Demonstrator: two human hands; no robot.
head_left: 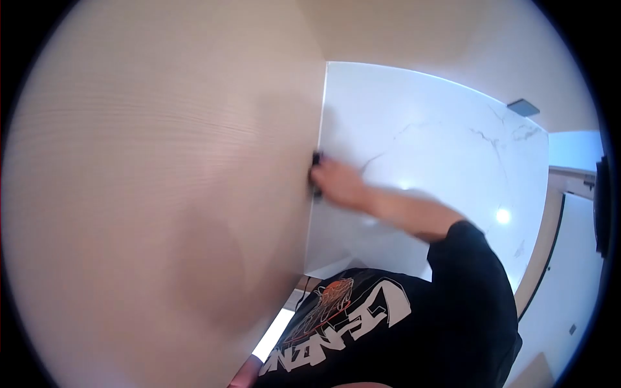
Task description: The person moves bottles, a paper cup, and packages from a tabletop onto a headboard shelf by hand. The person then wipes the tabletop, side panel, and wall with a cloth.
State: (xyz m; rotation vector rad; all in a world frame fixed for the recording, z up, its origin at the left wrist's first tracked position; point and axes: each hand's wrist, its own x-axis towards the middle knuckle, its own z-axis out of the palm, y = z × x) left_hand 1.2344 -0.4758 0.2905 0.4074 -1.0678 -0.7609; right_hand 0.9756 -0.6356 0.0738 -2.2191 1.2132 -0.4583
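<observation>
My right hand [339, 184] reaches to the seam where a wood-grain panel [162, 142] meets a white marble-patterned slab [440, 155]. Its fingers are closed round a small dark object [316, 158], pressed at the seam. Motion blurs both hand and object, so I cannot tell the object's kind. At the bottom edge, only a small part of my left hand [246, 374] shows beside my shirt. Its fingers are hidden, and whether it holds anything cannot be seen.
A flat grey piece [523, 107] sits at the slab's far right edge. Beyond the slab, at the right, is a white door [559, 258] with a dark-edged frame. My black printed shirt [388, 323] fills the lower middle. A dark cord [303, 291] hangs near the panel's lower edge.
</observation>
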